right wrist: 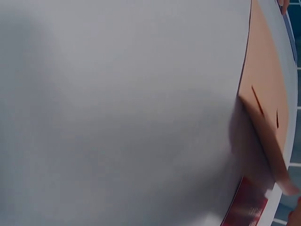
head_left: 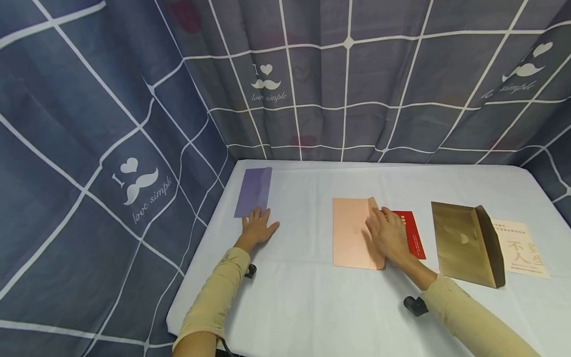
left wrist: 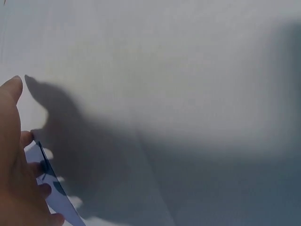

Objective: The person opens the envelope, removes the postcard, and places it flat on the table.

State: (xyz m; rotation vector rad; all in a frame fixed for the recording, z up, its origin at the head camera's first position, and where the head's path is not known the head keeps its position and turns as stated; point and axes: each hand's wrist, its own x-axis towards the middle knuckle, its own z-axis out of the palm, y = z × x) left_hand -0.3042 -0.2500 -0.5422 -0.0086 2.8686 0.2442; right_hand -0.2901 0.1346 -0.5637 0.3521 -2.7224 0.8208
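In the head view, my left hand (head_left: 256,229) lies with its fingers spread on the near end of a flat purple envelope (head_left: 254,191). The left wrist view shows those fingertips along the envelope's edge (left wrist: 60,197). My right hand (head_left: 389,237) is at the right side of a peach envelope (head_left: 352,233), over its partly raised flap (head_left: 376,260). In the right wrist view the flap (right wrist: 268,136) stands up, blurred, with a fingertip beside its far end; I cannot tell whether the fingers pinch it. A red card (head_left: 415,235) lies partly hidden beneath the right hand.
Right of the red card lies a gold envelope (head_left: 457,243), its flap raised on the right. A cream card (head_left: 519,248) with printed characters is partly covered by it. All rest on a white-covered table (head_left: 303,307), with grid-patterned curtains (head_left: 321,84) behind and at the sides.
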